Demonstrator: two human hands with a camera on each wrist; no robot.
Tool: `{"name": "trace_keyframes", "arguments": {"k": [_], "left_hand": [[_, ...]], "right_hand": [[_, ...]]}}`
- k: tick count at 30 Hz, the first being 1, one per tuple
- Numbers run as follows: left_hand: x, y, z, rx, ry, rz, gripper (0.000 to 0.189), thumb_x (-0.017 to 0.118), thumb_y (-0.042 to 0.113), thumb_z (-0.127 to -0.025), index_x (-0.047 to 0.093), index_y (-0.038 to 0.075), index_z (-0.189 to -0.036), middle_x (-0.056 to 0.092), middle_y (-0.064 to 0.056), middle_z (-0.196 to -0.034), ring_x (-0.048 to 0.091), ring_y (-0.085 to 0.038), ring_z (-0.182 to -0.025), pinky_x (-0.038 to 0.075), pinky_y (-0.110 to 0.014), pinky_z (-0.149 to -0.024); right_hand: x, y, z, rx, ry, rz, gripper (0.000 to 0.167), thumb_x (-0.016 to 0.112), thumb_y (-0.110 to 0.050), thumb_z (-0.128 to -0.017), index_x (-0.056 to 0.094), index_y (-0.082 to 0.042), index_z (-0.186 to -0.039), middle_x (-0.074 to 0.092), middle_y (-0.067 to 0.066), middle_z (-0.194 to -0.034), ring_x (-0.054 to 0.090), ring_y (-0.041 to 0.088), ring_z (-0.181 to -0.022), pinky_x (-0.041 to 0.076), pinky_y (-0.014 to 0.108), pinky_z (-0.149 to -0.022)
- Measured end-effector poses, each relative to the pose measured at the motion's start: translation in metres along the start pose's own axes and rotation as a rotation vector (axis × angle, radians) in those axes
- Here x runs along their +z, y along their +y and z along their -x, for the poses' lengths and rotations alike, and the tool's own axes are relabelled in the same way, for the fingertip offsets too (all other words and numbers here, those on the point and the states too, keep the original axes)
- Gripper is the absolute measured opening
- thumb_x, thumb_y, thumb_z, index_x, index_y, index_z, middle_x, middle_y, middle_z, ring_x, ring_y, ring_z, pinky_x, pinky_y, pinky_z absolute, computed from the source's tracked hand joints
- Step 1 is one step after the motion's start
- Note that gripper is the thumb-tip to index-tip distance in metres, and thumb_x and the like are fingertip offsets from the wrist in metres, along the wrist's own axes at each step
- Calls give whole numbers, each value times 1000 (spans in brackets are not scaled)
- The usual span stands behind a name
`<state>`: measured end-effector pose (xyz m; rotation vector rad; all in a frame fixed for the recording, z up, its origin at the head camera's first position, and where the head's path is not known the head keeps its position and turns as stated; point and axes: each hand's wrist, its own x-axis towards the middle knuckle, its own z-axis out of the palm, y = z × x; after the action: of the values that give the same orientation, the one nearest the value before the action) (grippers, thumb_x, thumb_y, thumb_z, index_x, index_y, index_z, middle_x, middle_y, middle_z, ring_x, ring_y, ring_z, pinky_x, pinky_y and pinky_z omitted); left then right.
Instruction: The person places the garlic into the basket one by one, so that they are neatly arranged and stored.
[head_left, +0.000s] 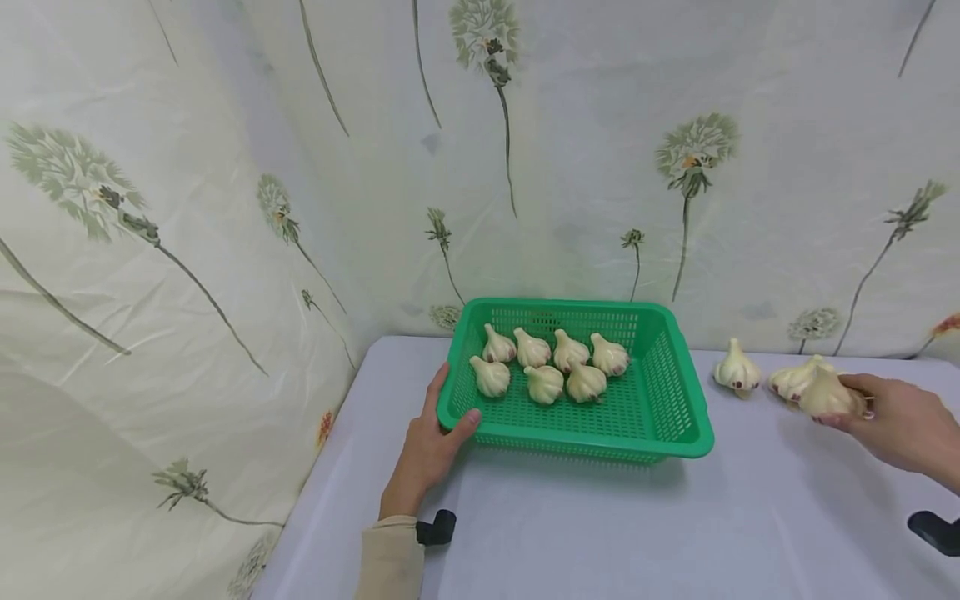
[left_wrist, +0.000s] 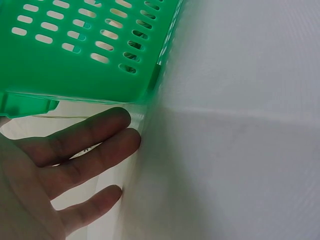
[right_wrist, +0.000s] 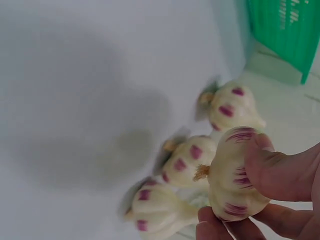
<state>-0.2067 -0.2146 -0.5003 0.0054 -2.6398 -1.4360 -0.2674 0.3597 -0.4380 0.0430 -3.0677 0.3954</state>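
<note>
While the table (head_left: 570, 525) bears the green basket (head_left: 577, 440), my left hand (head_left: 429, 450) touches its corner, fingers (left_wrist: 95, 160) outstretched; my right hand (head_left: 907, 425) pinches a garlic bulb (head_left: 828, 398) right of the basket, best gripped lightly, clear of neighbouring bulbs (head_left: 737, 368).

Dandelion-print sheeting (head_left: 585, 150) along two sides of a pale table (head_left: 570, 525) suggests a makeshift booth.

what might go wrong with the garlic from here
The right hand holds a bulb close to the loose bulbs and might knock one away. The left hand touches only one end of the basket, so a bump could perhaps swing it and roll the bulbs inside.
</note>
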Motion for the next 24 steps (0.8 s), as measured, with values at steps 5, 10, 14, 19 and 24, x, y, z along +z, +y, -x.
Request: {"name": "trace_keyframes", "arguments": {"k": [5,10,14,19,24], "left_hand": [[0,0,0,2,2,8,84,64,64,-97,16,54,-166,66,-31,-138,69,-31,-111,53,-58,-98],[2,-2,-1,4,3,10,84,64,64,-97,16,54,-166,68,-31,-134,69,-30,-109,53,-57,-95],[2,-3,-1,9,3,14,84,64,63,-98,17,53,-166,69,-31,-132,69,-29,-107,54,-55,-94],[2,-2,0,10,-1,15,84,65,62,-97,17,53,-166,69,-32,-130,67,-27,-102,54,-52,-91],[0,1,1,2,-4,12,84,64,62,-98,16,53,-166,69,-33,-130,67,-27,-101,54,-53,-92]], "right_hand": [[-4,-17,-4,-105,9,-28,79,86,-30,-90,49,26,-133,63,46,-113,61,61,-96,51,59,-68],[-6,-39,-8,-169,24,-70,79,84,-34,-93,51,23,-136,64,45,-117,63,61,-101,53,62,-71],[-6,-55,-12,-234,30,-107,74,82,-32,-95,53,21,-138,64,44,-122,63,62,-106,54,65,-76],[-10,-73,-18,-299,39,-117,67,80,-26,-97,54,19,-139,64,43,-123,64,61,-106,55,65,-77],[-16,-95,-28,-351,51,-106,64,80,-22,-97,56,18,-140,68,39,-119,67,57,-104,56,62,-77]]}}
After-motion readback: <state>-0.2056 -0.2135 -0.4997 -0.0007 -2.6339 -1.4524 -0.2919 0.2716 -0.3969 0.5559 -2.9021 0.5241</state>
